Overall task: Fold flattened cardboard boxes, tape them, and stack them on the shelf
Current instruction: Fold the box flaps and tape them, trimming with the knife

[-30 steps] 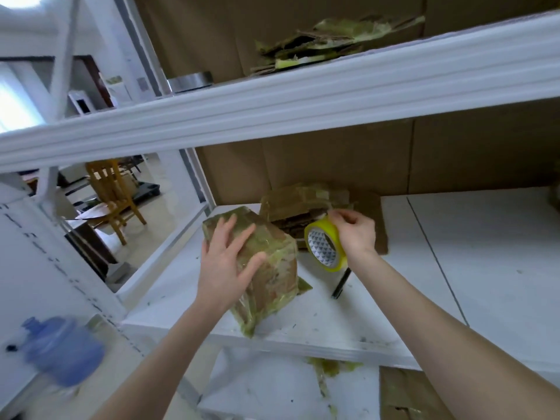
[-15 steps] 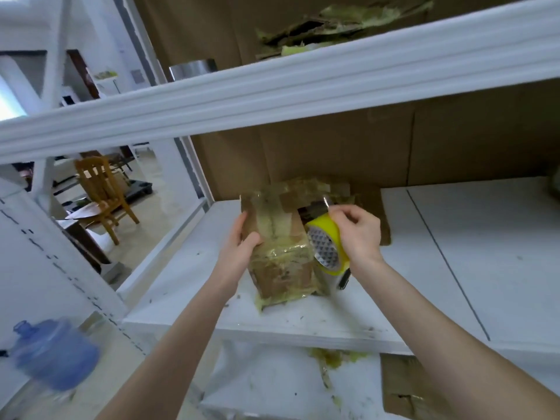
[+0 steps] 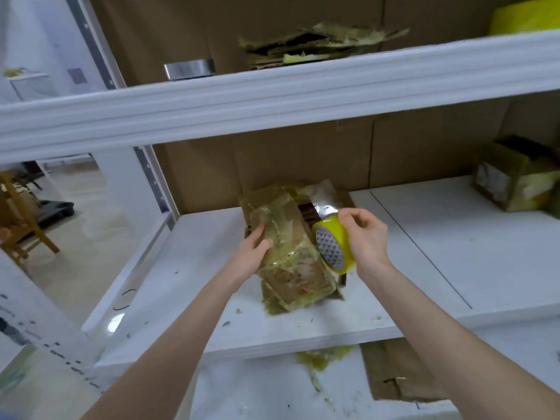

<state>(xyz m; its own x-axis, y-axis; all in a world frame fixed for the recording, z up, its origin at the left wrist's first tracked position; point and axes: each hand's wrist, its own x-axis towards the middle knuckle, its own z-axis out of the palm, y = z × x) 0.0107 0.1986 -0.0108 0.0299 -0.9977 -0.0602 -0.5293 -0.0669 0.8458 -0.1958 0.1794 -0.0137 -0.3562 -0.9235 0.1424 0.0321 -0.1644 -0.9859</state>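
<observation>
1. White shelf board (image 3: 454,268) backed by brown cardboard sheets fills my feed, with a wooden chair (image 3: 18,225) off to the left beyond the rack.
2. My view has the left hand (image 3: 251,253) gripping the cardboard box (image 3: 291,268) by its left edge, fingers curled behind and thumb on the front face.
3. I see the right hand (image 3: 368,237) curled round a yellow tape roll (image 3: 333,248), which it holds against the box's right side. A shiny strip runs from the roll up toward the box top.
4. I see the box standing on the shelf near its front edge, leaning, its faces wrinkled and thick with yellowish tape (the top flaps look partly open).
5. A second ago the left hand lay flat and spread on the box; now it clasps the edge, and the box stands more upright.
6. My feed has swung right since then, bringing a second taped box (image 3: 512,180) into sight at the far right of the shelf.
</observation>
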